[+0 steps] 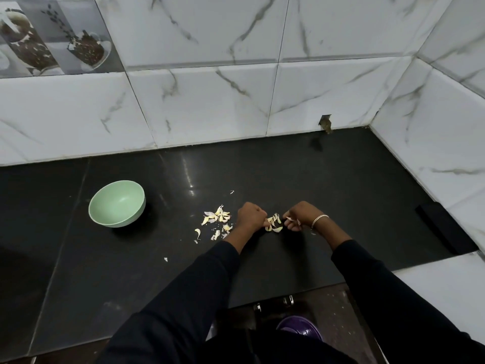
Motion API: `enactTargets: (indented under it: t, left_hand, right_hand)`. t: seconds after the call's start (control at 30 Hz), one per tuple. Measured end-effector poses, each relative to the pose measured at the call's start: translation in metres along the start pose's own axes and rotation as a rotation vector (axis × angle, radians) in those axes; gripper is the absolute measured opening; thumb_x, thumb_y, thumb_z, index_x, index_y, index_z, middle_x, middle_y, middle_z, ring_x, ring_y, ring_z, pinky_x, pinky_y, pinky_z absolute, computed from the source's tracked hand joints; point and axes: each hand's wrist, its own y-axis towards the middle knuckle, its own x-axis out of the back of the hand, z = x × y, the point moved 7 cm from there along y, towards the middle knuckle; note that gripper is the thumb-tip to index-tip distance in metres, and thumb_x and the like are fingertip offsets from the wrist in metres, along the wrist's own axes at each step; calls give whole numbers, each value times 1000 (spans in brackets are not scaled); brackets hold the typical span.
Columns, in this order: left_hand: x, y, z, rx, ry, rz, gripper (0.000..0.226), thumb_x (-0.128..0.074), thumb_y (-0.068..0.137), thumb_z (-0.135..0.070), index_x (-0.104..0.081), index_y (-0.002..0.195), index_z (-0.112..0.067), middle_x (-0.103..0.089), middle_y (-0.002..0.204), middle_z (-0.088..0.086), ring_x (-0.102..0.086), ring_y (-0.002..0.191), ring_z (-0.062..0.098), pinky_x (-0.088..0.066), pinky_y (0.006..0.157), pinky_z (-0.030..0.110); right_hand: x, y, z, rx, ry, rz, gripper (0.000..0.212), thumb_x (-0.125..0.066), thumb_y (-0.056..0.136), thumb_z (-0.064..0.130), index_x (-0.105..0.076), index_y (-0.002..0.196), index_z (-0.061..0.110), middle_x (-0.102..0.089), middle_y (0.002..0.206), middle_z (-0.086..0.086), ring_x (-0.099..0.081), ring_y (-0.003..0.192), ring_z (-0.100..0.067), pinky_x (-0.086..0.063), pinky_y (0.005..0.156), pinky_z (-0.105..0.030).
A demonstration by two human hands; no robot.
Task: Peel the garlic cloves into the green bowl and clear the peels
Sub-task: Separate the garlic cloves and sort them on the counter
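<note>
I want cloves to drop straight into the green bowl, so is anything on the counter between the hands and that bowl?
Yes. A scatter of garlic pieces and peels lies on the black counter, just left of the left hand, between it and the green bowl. Nothing tall; a lifted hand would pass over it.

Green bowl upright, looks empty, far left. Loose garlic cloves and peels scattered right of it; another garlic cluster further right.
</note>
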Motion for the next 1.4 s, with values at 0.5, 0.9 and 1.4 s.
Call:
enactTargets:
  t: [0.5, 0.9, 1.4]
  left_hand:
    - [54, 5, 13, -88, -62, 24, 18, -53, 95, -1, -67, 83, -2, -69, 76, 15, -73, 64, 27, -63, 75, 36]
    - [163, -14, 45, -231, 140, -193, 13, -61, 91, 0, -73, 89, -6, -75, 80, 14, -67, 51, 13, -57, 53, 24]
    - [138, -31, 64, -379, 759, -86, 7, -60, 85, -25, -53, 86, -26, -63, 88, -4, -64, 84, 25, -48, 71, 34]
  right_hand:
    - [17, 4, 6, 89, -40, -155, 8, -64, 87, -3, -70, 85, -8, -73, 85, -23, -74, 84, -36, -60, 88, -48]
    - [-33, -25, 74, 497, -420, -239, 10, -70, 83, 10, -74, 74, 7, -64, 60, 14, -61, 58, 2, -46, 59, -13]
    - [-172, -14, 82, 625, -645, 20, 12, -74, 76, 10, -75, 87, 15, -65, 77, 2, -66, 80, -22, -51, 72, -27]
